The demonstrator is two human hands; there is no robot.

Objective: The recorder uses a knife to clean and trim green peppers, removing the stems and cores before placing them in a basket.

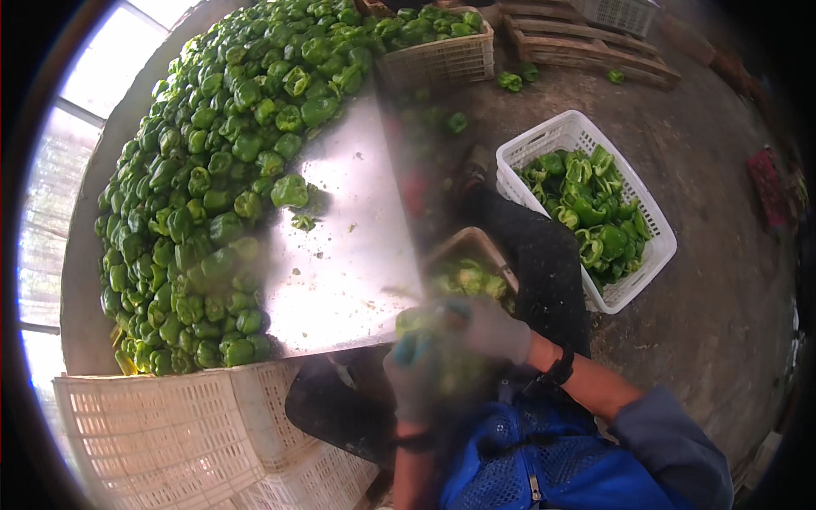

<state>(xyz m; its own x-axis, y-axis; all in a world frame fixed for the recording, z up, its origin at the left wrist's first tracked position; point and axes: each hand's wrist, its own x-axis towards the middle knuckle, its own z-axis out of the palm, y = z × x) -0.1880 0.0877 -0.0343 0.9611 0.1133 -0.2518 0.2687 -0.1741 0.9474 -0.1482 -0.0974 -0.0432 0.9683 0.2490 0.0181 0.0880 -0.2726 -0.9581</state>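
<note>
Brightly, light glares off the crumb-strewn metal tabletop (pixel 340 263), heaped with peppers (pixel 212 187) toward ten o'clock. At six, the gloved left hand (pixel 404 374) grips a green pepper (pixel 415 320); the right hand (pixel 495 331) is beside it, too blurred to tell its grip. Windows (pixel 51 221) glow at nine; a white crate (pixel 642 276) stands on dark floor (pixel 714 212) at three.

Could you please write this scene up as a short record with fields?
Left hand: gloved, holding a green pepper
Right hand: gloved, close to that pepper; grip too blurred to tell
Metal table: pepper pile on its left side
White crate: on the floor at right, holding cut peppers
Tan bin: just beyond the hands, blurred green pieces inside
</note>
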